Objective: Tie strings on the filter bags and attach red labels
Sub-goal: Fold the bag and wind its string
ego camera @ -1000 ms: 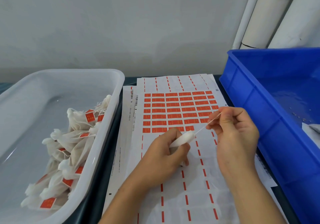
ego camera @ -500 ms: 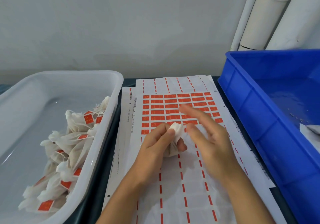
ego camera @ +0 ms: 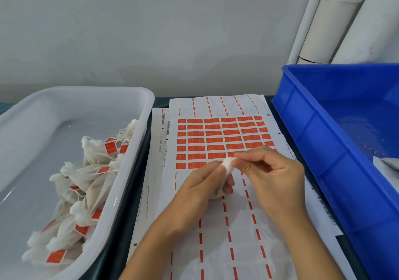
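Presently, both hands meet above the label sheet [ego camera: 216, 225], slightly toward 5 o'clock from the frame's centre. The left hand [ego camera: 203, 184] has its grip clamped on a white filter bag [ego camera: 228, 166]; the bag's gathered neck stands out above the thumb and forefinger, and its body is mostly hidden in the palm. The right hand [ego camera: 274, 176] reaches in from 3 o'clock with fingers curled, its fingertips pinching at the bag's neck. Whether a string lies between those fingertips cannot be told.

The label sheet lies flat on the dark tabletop [ego camera: 129, 215], on top of further sheets. Its upper part carries a block of red labels [ego camera: 216, 139] in rows at 12 o'clock from the hands; the lowest row is partly covered by the hands. Below the block, only red dashed lines remain on the white backing.

At 9 o'clock stands a white plastic tub [ego camera: 142, 115]. Along its right-hand side lies a heap of finished filter bags [ego camera: 86, 193], each with a tied neck, and many show a red label.

At 3 o'clock stands a blue plastic crate [ego camera: 313, 150]; a bit of white material shows inside at the frame's right edge. White tubes [ego camera: 334, 24] lean against the grey wall at 1 o'clock.
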Demonstrator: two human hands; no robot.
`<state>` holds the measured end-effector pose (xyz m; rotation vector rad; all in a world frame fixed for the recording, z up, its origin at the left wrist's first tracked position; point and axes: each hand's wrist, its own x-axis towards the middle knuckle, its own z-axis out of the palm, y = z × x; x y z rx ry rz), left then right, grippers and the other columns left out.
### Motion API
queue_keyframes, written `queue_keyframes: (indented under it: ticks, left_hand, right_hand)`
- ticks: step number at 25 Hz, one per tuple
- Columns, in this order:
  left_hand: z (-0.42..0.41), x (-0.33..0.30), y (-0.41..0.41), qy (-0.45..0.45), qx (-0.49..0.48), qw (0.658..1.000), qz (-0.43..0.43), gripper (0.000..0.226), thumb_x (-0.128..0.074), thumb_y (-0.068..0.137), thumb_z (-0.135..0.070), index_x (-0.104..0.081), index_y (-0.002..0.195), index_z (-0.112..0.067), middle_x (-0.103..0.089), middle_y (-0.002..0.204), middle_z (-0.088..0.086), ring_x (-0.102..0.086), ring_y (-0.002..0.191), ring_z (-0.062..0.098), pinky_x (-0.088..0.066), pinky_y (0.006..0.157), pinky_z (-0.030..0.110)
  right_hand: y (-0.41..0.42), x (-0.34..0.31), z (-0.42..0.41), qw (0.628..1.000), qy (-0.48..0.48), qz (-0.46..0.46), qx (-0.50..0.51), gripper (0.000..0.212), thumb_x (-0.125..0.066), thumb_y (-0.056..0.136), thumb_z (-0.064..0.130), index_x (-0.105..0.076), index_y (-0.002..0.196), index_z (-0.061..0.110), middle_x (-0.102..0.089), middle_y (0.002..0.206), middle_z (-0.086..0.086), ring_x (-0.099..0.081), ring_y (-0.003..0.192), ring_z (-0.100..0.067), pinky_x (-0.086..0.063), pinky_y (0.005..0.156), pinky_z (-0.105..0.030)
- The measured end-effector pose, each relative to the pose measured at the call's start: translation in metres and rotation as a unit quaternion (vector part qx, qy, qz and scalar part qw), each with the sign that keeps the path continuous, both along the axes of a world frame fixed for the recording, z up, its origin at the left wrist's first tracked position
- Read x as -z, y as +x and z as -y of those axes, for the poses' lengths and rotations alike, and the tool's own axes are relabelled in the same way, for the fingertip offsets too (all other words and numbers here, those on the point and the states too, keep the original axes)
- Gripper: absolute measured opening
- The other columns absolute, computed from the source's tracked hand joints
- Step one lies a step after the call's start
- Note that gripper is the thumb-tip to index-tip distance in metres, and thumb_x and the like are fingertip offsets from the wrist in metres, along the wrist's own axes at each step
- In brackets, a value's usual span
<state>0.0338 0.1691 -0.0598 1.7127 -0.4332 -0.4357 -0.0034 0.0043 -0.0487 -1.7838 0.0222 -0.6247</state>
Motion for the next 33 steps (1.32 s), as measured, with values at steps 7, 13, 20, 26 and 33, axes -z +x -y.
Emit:
queue_keyframes:
  ticks: [7, 13, 20, 26, 33]
  left_hand:
    - [-0.01, -0.003, 0.004, -0.194, -0.035, 0.978, -0.074, 0.035, -0.055, 0.101, -0.048, -0.074, 0.101, -0.019, -0.069, 0.101, 0.009, -0.066, 0.104, 0.026, -0.051, 0.107, 0.049]
    - [0.0, -0.004, 0.001, -0.135, -0.07, 0.988, -0.027, 0.036, -0.048, 0.106, -0.05, -0.074, 0.122, -0.031, -0.075, 0.121, -0.004, -0.069, 0.118, 0.02, -0.057, 0.103, 0.04]
    - [0.001, -0.003, -0.001, -0.053, -0.016, 0.997, 0.058, 0.013, -0.062, 0.101, -0.028, -0.073, 0.107, -0.025, -0.073, 0.092, -0.006, -0.069, 0.087, 0.014, -0.055, 0.077, 0.019]
    - [0.01, 0.004, -0.004, 0.01, -0.12, 0.985, 0.121, 0.017, -0.066, 0.1, -0.035, -0.078, 0.09, -0.027, -0.069, 0.07, -0.011, -0.065, 0.068, 0.009, -0.052, 0.063, 0.018]
    - [0.013, 0.011, -0.004, 0.057, -0.206, 0.962, 0.171, 0.005, -0.072, 0.094, -0.029, -0.075, 0.093, -0.032, -0.072, 0.082, -0.02, -0.07, 0.084, 0.006, -0.055, 0.07, 0.014]
  right_hand:
    - [0.003, 0.01, -0.011, 0.998, -0.051, -0.033, 0.013, 0.008, -0.069, 0.089, 0.047, -0.073, 0.093, 0.041, -0.073, 0.089, 0.028, -0.07, 0.09, 0.002, -0.051, 0.072, -0.005]
    - [0.005, 0.019, -0.01, 0.962, -0.261, 0.082, 0.008, 0.014, -0.072, 0.094, 0.026, -0.075, 0.103, 0.015, -0.075, 0.099, 0.008, -0.067, 0.093, 0.003, -0.05, 0.09, -0.006]
    - [0.005, 0.007, -0.009, 0.988, -0.144, 0.052, -0.022, 0.018, -0.072, 0.092, 0.04, -0.076, 0.095, 0.023, -0.073, 0.102, 0.015, -0.069, 0.098, -0.005, -0.055, 0.082, -0.013]
    - [0.002, 0.004, -0.01, 0.996, -0.058, -0.039, -0.052, 0.017, -0.067, 0.084, 0.049, -0.073, 0.092, 0.035, -0.073, 0.092, 0.024, -0.07, 0.097, -0.001, -0.054, 0.081, -0.01]
    - [0.001, 0.002, -0.009, 0.995, -0.084, -0.038, -0.033, 0.007, -0.069, 0.083, 0.049, -0.069, 0.088, 0.044, -0.072, 0.094, 0.028, -0.069, 0.095, 0.004, -0.051, 0.077, -0.004]
